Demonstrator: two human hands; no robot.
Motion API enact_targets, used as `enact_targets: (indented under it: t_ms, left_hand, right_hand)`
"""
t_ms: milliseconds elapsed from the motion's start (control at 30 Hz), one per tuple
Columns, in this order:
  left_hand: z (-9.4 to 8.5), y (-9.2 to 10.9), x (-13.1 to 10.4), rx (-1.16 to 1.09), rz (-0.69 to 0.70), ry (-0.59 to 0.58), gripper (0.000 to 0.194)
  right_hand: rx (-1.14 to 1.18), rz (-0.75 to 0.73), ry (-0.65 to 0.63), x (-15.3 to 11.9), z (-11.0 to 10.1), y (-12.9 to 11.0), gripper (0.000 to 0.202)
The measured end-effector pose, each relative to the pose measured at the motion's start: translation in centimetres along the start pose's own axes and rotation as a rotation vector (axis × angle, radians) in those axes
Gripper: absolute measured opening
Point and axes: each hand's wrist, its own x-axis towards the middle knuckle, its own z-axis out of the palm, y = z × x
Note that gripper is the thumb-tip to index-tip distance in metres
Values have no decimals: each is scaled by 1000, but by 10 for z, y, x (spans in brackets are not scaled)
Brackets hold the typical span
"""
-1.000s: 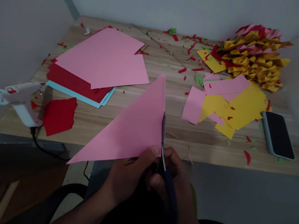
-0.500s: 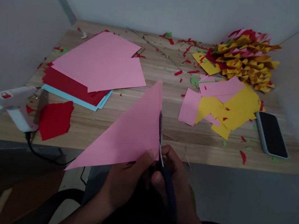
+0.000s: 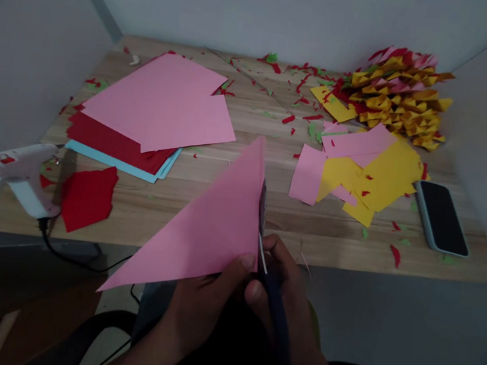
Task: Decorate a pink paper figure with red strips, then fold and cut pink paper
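A pink sheet of paper folded into a triangle (image 3: 215, 221) is pinched at its lower right corner by my left hand (image 3: 203, 304), thumb on top. My right hand (image 3: 286, 297) is closed around the dark blue handles of a pair of scissors (image 3: 274, 301). The scissor blades lie along the triangle's right edge, pointing away from me. Whether the blades are fully together is hard to make out, as the paper covers part of them. Both hands are in front of the table's near edge.
A wooden table (image 3: 237, 230) carries pink sheets (image 3: 164, 99) on red and blue paper, red paper (image 3: 87, 198), a glue gun (image 3: 22, 172) with a cord, pink and yellow pieces (image 3: 390, 173), a phone (image 3: 442, 218), a folded-paper cluster (image 3: 400, 102) and scattered scraps.
The triangle's left tip has dipped slightly down and left. Both hands keep their grips, and the scissors stay along the right edge. The whole view has shifted a little.
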Motion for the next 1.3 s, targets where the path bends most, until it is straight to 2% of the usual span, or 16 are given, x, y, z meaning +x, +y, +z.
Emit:
enact_targets:
  t_ms: [200,433,667,900,1000,1133,1300]
  left_hand:
    - [-3,-2,0,24,-11,-25,27]
    - [-6,-4,1,97,-58,-10,35]
    - [-5,-4,0,68,-50,-32,34]
    - [-9,-9,3,104,-28,1,35]
    - [-7,-8,0,92,-25,28,30]
    - [-4,-6,-4,37,6,2,25]
    - [-10,-18,0,126,129,-21,35]
  right_hand:
    - [63,33,-12,0,0,3,41]
    - [-6,29,28,-2,-1,4,40]
    - [11,76,41,-2,-2,8,42]
    - [40,11,-31,-2,-2,4,41]
    - [26,7,-43,-2,-1,2,40]
    - [-19,8,-14,0,1,-1,40]
    - [-57,-6,3,2,3,-1,41]
